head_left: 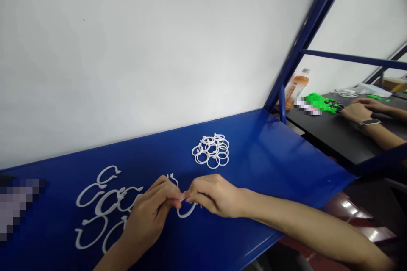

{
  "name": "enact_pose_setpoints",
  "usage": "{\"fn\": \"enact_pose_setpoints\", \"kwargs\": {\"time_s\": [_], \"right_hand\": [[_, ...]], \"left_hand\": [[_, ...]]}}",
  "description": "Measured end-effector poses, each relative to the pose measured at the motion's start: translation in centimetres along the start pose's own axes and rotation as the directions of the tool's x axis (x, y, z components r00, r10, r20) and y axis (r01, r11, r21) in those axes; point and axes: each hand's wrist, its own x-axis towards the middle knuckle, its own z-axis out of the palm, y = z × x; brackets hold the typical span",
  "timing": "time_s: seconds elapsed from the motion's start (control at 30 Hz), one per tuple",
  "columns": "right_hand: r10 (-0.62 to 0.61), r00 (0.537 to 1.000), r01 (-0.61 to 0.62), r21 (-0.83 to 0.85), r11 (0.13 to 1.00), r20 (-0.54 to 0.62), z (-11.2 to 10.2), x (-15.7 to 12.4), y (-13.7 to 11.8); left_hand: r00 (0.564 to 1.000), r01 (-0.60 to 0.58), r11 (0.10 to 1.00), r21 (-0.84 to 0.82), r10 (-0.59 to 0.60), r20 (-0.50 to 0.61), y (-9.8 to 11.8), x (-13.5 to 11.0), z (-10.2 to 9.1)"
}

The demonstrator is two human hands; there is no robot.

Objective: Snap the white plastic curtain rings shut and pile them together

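Between my two hands is a white plastic ring (186, 215), a thin band with its ends at my fingertips. My left hand (155, 205) pinches one side of it, and my right hand (213, 194) pinches the other, the fingertips almost touching. Whether the ends are joined is hidden by my fingers. Behind my left fingers another white ring (174, 180) partly shows. Several open white rings (90, 239) with knobbed ends lie left of my left hand. Beyond my right hand sits a pile of closed white rings (213, 161).
The blue table (152, 152) meets a white wall. A blue metal post (295, 46) rises at the right. Past it, a co-worker's hands (359, 112) are at a black table (333, 142) with green pieces (314, 100) and a drink bottle (295, 89). A blurred object (15, 207) lies far left.
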Motion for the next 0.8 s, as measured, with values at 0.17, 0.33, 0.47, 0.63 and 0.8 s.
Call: {"fn": "enact_pose_setpoints", "kwargs": {"time_s": [0.17,0.33,0.47,0.63,0.8], "right_hand": [[-0.023,1.0,0.021,-0.123,0.992,-0.013,-0.4,0.3,0.7],[0.167,0.964,-0.241,-0.402,0.884,-0.209,-2.7,0.7,2.9],[0.368,0.861,-0.508,-0.552,0.662,-0.351,-4.9,0.6,4.1],[0.433,0.827,-0.559,-0.6,0.572,-0.357,-5.5,0.6,4.4],[0.418,0.829,-0.557,-0.624,0.549,-0.373,-5.4,0.5,4.5]], "left_hand": [[1.0,-0.015,0.994,0.107,0.017,-0.014,-0.3,0.1,0.2],[0.994,0.085,0.926,0.369,-0.104,0.031,-2.1,-0.1,-0.1],[0.959,0.169,0.818,0.55,-0.265,0.099,-3.6,-0.5,-0.7],[0.94,0.139,0.786,0.602,-0.297,0.171,-4.2,-0.8,-0.9],[0.95,0.11,0.821,0.56,-0.253,0.184,-3.9,-0.7,-0.8]]}}
